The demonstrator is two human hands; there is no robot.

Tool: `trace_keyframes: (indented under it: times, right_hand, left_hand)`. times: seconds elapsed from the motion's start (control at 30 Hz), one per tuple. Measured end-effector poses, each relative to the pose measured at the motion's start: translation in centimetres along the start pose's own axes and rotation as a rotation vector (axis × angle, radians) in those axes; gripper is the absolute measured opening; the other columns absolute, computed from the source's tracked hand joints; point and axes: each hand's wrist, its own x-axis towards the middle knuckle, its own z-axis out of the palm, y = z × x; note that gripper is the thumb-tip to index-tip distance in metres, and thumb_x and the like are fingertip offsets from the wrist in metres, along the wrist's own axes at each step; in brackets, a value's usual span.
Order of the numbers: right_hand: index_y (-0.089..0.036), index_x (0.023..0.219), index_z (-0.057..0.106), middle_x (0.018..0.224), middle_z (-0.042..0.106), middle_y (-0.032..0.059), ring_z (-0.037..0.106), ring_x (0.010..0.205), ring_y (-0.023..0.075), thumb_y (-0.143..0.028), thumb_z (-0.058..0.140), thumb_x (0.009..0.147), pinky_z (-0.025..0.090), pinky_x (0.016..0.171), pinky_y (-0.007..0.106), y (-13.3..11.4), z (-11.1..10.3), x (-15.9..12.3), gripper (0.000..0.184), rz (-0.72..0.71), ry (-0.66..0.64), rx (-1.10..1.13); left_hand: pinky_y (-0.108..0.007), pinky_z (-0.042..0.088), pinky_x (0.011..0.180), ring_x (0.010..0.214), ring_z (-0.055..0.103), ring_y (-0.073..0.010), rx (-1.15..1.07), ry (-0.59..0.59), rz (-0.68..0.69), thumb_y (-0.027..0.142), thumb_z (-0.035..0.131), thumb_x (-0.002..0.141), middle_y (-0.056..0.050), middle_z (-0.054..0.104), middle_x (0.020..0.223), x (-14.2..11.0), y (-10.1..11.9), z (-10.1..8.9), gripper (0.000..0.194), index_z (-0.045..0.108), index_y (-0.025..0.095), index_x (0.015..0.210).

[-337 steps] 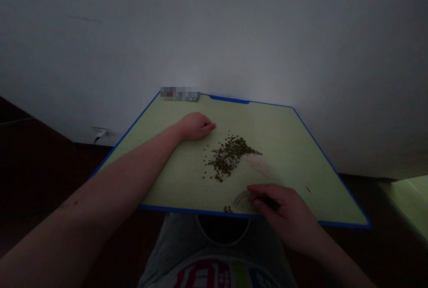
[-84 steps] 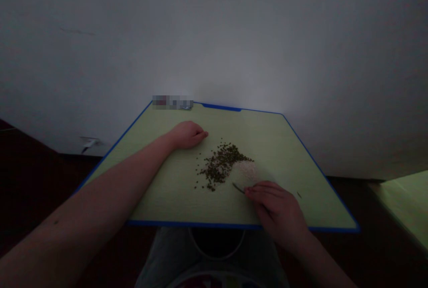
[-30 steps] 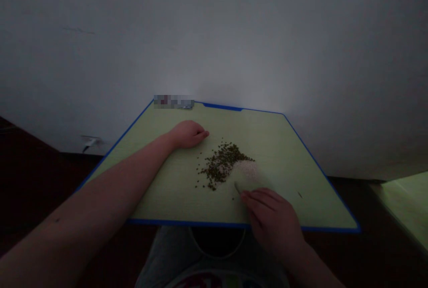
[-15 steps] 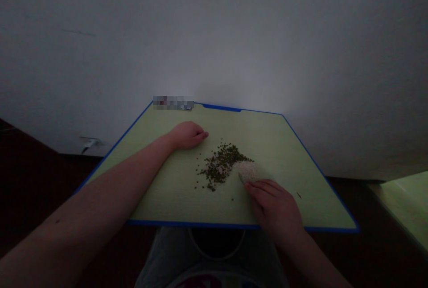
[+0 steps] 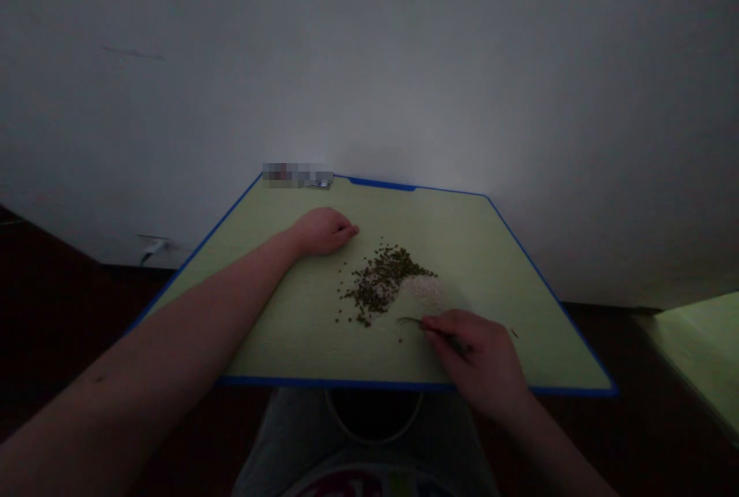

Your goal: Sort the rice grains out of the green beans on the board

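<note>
My right hand [image 5: 476, 351] pinches a thin metal fork [image 5: 411, 320]; its tip points left, just above the table, and the rest of it is hidden in my fingers. Beyond it lies a small mound of pale grains like rice [image 5: 424, 288]. Touching the mound on its left is a scattered heap of dark green beans [image 5: 381, 281], some pale grains mixed in. My left hand [image 5: 326, 231] rests on the tabletop left of the beans, loosely closed, with nothing visible in it.
The pale green table [image 5: 277, 343] has a blue edge and stands against a white wall. A blurred-out item [image 5: 297, 175] lies at its far left corner. Below the near edge, a round dark container [image 5: 374, 416] sits between my legs. A brown sliver [image 5: 514, 333] lies at right.
My right hand has turned, and the fork tip has swung left and toward me, away from the pale grains. My left hand stays in place.
</note>
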Motion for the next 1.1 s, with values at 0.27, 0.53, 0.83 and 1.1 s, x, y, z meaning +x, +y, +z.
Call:
trace_keyframes:
  times: [0.27,0.53,0.83,1.1]
  right_hand:
    - [-0.022,0.095,0.066,0.083,0.07,0.0017,0.066,0.072,0.0156,-0.019,0.055,0.077,0.054,0.064,0.027,-0.4,0.5,0.8,0.021,0.128,-0.198,0.182]
    - [-0.023,0.093,0.067,0.083,0.07,0.0008,0.065,0.073,0.0145,-0.015,0.057,0.076,0.052,0.066,0.025,-1.6,0.5,0.1,0.022,0.124,-0.291,0.224]
    - [-0.023,0.091,0.067,0.083,0.069,0.0017,0.064,0.074,0.0143,-0.018,0.056,0.077,0.051,0.067,0.026,-1.0,0.0,-0.2,0.018,0.103,-0.303,0.223]
    - [-0.023,0.09,0.065,0.082,0.068,0.0014,0.063,0.074,0.0139,-0.023,0.054,0.08,0.049,0.067,0.025,-0.5,-0.3,-0.8,0.015,0.113,-0.303,0.238]
  left_hand:
    - [-0.028,0.021,0.051,0.048,0.037,-0.0118,0.013,-0.003,0.005,0.054,0.023,0.082,-0.006,0.055,0.055,-0.1,0.0,0.0,0.057,0.058,0.016,0.058]
    - [-0.029,0.022,0.054,0.051,0.04,-0.0135,0.0,-0.01,0.008,0.053,0.025,0.082,-0.006,0.056,0.058,0.0,-0.2,0.2,0.056,0.06,0.016,0.061]
    - [-0.028,0.02,0.052,0.048,0.035,-0.0115,-0.03,0.002,-0.003,0.055,0.025,0.081,-0.005,0.053,0.053,-0.1,-0.2,0.1,0.057,0.058,0.015,0.058]
    - [-0.028,0.021,0.053,0.049,0.036,-0.012,-0.002,0.007,0.022,0.054,0.024,0.082,-0.005,0.054,0.055,-0.2,-0.3,0.1,0.057,0.059,0.015,0.059]
